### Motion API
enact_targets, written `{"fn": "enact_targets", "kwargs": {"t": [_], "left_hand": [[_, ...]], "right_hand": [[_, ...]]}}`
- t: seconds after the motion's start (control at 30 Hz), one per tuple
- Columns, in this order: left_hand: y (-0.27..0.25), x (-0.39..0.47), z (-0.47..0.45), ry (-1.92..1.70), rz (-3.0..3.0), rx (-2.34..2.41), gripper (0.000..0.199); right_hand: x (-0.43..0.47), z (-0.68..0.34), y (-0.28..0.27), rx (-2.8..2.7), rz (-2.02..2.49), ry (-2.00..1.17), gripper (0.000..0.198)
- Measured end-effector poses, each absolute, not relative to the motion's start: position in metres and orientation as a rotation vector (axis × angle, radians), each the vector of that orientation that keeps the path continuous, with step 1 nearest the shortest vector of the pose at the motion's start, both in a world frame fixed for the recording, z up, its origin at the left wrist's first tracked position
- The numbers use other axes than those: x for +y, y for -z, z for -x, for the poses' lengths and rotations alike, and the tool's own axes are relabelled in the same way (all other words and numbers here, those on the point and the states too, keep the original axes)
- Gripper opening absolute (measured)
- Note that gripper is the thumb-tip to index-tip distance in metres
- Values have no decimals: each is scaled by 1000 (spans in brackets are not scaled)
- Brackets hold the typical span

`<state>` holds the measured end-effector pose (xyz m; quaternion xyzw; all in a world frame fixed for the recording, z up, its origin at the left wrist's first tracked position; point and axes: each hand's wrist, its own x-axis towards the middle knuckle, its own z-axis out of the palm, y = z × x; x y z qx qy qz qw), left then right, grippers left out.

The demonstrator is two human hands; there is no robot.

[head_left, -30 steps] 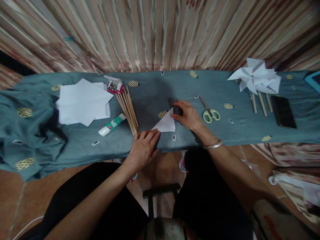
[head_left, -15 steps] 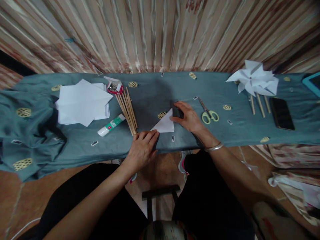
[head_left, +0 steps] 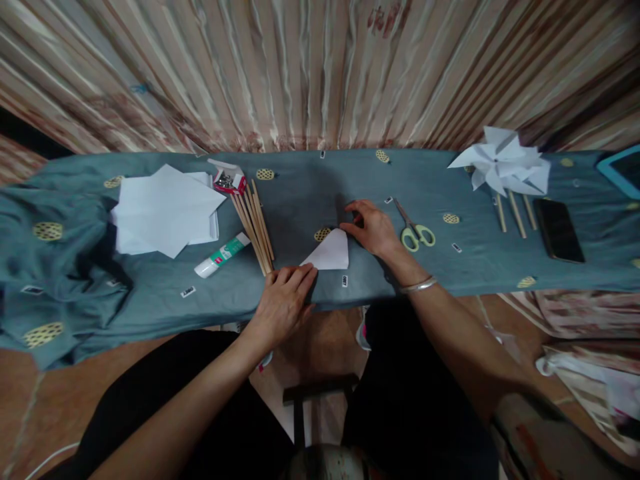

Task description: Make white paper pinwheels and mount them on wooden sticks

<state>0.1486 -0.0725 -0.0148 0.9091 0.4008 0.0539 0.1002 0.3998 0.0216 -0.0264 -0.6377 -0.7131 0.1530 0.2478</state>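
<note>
A white sheet of paper folded into a triangle (head_left: 330,253) lies near the front edge of the cloth-covered table, its upper corner bent and rounded. My left hand (head_left: 286,293) rests flat over the paper's left tip, fingers stretched out together. At the upper right of the paper is my right hand (head_left: 371,228); its thumb touches the bent corner, and a gap shows between thumb and index finger. Scissors with pale green handles (head_left: 417,235) lie just right of that hand. Left of the paper are several thin wooden sticks (head_left: 256,227), beside a glue stick (head_left: 222,255).
A stack of white paper (head_left: 167,210) lies at the left, with a small red box of metal pieces (head_left: 230,180) beside it. To the right are white paper pinwheels (head_left: 505,163) on sticks, a black phone (head_left: 559,230) and a blue-edged device (head_left: 623,172). A pleated curtain (head_left: 300,73) hangs behind.
The paper's upper corner, pointed before, is now bent and rounded. My right hand has shifted slightly left and its thumb has moved up. My left hand stays on the left tip.
</note>
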Motion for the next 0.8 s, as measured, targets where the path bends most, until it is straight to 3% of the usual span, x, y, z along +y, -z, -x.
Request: {"fn": "enact_targets", "kwargs": {"t": [0.23, 0.53, 0.8], "left_hand": [[14, -73, -150, -152, -2675, 1195, 60], [9, -73, -152, -98, -2644, 1179, 62], [10, -72, -154, -79, -2658, 1188, 63]], "right_hand": [[8, -421, 25, -1873, 1629, -531, 42], [-16, -382, 22, -1938, 1808, -498, 110], [-21, -364, 22, -2013, 1860, -480, 112]]}}
